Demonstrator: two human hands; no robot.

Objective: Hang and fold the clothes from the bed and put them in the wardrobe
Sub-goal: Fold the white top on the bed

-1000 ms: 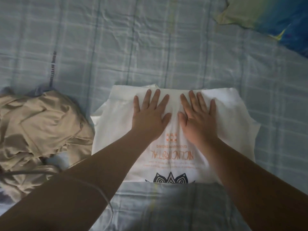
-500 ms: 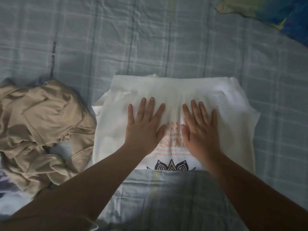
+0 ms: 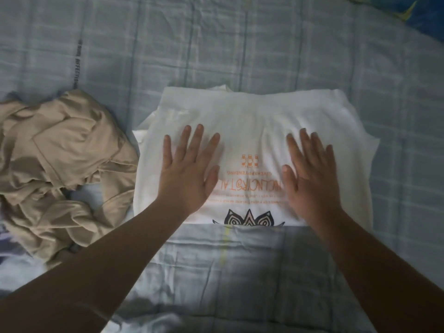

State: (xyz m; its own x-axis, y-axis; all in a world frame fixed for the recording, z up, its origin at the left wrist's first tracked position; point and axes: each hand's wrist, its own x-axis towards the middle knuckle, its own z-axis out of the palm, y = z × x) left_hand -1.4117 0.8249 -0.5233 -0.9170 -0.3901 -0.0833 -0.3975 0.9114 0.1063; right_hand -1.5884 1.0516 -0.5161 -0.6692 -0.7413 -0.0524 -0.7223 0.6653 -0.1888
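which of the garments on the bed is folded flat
The white t-shirt with orange print, a flat rectangle under the left hand and right hand. The beige garment to its left is a crumpled heap.

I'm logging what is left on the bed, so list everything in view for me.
white T-shirt: one, white with orange print, folded, centre of the bed
beige garment: one, beige, crumpled, beside the T-shirt on its left
bedsheet: one, pale blue check, under everything
blue and yellow cloth: one, partly in view, top right corner
left hand: one, flat on the T-shirt's left half
right hand: one, flat on the T-shirt's right half
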